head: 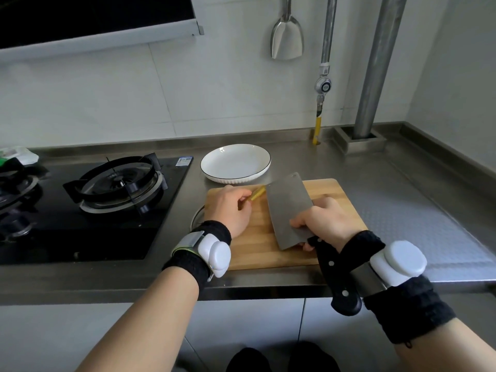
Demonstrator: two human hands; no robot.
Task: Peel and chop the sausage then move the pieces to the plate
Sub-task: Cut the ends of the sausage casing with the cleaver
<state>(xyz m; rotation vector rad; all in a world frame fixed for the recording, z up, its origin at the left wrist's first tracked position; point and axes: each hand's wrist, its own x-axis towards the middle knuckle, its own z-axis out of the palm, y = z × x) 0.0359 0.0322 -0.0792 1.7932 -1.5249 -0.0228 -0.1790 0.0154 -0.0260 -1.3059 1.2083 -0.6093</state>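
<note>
A sausage (pixel 257 194) in a yellow casing lies on the wooden cutting board (pixel 335 196). My left hand (pixel 233 208) holds its near end with curled fingers, hiding most of it. My right hand (pixel 320 220) grips a cleaver (pixel 287 208) where the grey blade meets the black handle, and the blade's far edge meets the sausage's exposed end. A white plate (pixel 235 163) with a dark rim stands just beyond the board and holds nothing.
A black gas hob (pixel 118 183) fills the counter to the left. A steel pipe (pixel 375 76) rises at the back right, with a gas valve (pixel 323 87) and a hanging metal spatula (pixel 286 38) on the wall. Bare steel counter (pixel 416 210) lies right of the board.
</note>
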